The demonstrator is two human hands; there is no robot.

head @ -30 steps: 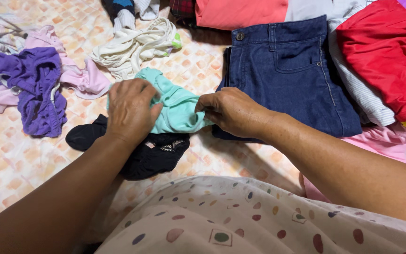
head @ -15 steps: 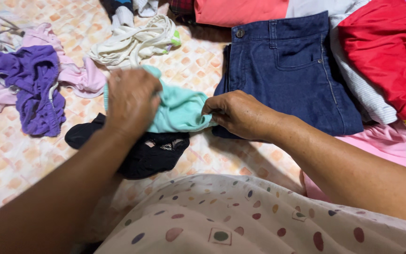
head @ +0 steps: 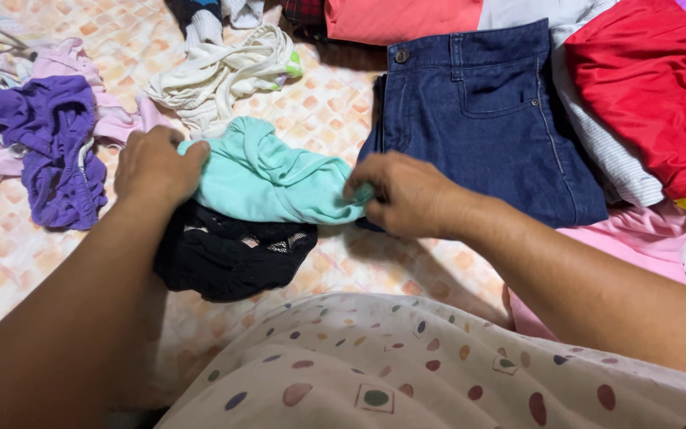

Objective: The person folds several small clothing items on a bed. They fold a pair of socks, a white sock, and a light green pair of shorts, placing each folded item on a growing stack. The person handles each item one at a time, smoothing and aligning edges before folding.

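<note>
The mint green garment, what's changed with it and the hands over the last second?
The left hand slid from on top of the mint green garment out to its left edge, drawing it wider and flatter. The right hand kept pinching the right edge. The black garment, jeans and purple garment stayed put.

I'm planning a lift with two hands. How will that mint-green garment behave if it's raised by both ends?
The mint-green garment is wrinkled and draped, so it would probably sag floppily between the left hand and right hand. It looks thin, likely light. Lying partly over the black garment, it might drag that along.
</note>
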